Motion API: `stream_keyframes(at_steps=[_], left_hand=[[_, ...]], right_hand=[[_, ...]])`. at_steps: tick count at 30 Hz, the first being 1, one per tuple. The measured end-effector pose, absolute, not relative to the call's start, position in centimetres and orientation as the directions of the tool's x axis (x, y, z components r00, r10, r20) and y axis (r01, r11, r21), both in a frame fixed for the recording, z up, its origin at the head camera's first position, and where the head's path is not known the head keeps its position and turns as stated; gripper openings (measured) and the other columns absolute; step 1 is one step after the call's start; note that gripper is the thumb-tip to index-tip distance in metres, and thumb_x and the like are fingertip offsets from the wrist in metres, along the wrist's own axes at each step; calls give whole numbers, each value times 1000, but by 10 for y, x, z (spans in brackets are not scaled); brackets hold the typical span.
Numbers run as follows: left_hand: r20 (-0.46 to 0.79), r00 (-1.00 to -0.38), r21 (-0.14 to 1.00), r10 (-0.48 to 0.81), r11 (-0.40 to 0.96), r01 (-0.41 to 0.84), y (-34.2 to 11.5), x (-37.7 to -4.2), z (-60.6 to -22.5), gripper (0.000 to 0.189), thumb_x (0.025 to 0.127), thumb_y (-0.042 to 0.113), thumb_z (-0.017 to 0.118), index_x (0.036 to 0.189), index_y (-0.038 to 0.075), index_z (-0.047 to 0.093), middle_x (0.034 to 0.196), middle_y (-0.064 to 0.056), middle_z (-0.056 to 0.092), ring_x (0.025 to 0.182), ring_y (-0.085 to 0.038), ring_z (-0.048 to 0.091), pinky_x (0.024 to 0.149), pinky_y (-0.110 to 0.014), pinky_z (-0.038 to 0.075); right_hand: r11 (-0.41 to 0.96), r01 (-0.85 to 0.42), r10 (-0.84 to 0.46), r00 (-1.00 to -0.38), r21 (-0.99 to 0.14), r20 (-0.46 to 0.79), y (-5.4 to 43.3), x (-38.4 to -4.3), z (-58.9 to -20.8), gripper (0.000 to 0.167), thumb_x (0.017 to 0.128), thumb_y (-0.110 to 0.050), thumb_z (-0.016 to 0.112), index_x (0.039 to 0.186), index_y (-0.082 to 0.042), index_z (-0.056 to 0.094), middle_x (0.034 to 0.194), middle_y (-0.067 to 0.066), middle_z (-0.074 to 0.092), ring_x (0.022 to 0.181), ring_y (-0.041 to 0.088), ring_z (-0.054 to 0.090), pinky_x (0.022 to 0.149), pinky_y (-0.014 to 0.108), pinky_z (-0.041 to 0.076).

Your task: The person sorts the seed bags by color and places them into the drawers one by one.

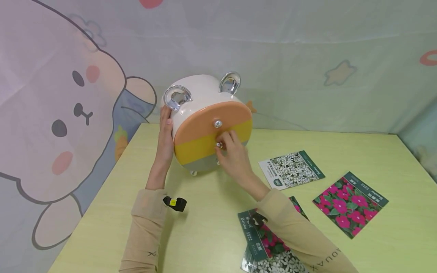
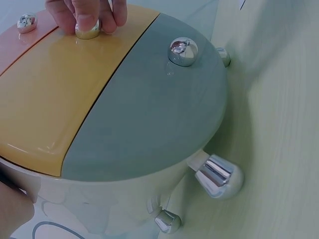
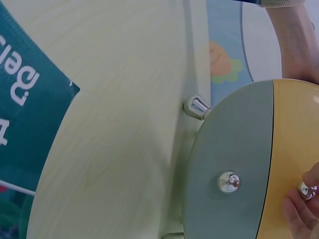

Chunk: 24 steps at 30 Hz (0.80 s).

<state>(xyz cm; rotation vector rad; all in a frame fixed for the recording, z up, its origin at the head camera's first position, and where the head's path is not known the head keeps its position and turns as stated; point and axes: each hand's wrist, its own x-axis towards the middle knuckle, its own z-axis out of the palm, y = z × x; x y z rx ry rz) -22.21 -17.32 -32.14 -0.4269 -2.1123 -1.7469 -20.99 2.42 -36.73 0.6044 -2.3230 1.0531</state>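
Note:
A rounded white drawer box with two chrome ears stands on short chrome feet. Its oval front has an orange drawer on top, a yellow drawer in the middle and a grey-green drawer at the bottom, each with a silver knob. My right hand pinches the knob of the yellow drawer between thumb and fingers. With extended fingers, my left hand rests against the box's left side. The drawer fronts lie level with one another.
Right of the box lie a white-flower seed packet and a pink-flower packet. Overlapping packets lie partly under my right forearm. A patterned cloth hangs behind the pale yellow-green table.

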Motion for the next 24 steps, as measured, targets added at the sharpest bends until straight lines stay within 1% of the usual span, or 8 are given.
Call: stream_keyframes(at_steps=[7, 11, 24], left_hand=[[445, -896, 879, 5, 191, 438, -173, -222, -322, 54, 102, 22, 21, 155, 19, 17, 164, 0, 3, 152, -16, -9, 122, -48, -5], [443, -896, 879, 5, 193, 436, -173, -222, -323, 54, 102, 22, 21, 155, 19, 17, 164, 0, 3, 152, -16, -9, 123, -48, -5], [450, -893, 875, 13, 194, 444, -173, -222, -323, 54, 102, 22, 20, 155, 19, 15, 164, 0, 2, 152, -16, -9, 123, -48, -5]], right_hand=[[600, -571, -188, -782, -561, 595, 26, -208, -365, 17, 85, 0, 66, 98, -3, 56, 98, 10, 52, 85, 21, 62, 74, 27, 57], [595, -570, -190, -785, -567, 590, 26, -206, -365, 17, 85, 0, 66, 98, -3, 56, 99, 10, 52, 86, 21, 62, 74, 27, 57], [589, -587, -196, -771, -556, 606, 28, -203, -367, 17, 84, 1, 65, 99, -2, 56, 97, 10, 52, 84, 20, 62, 72, 24, 56]])
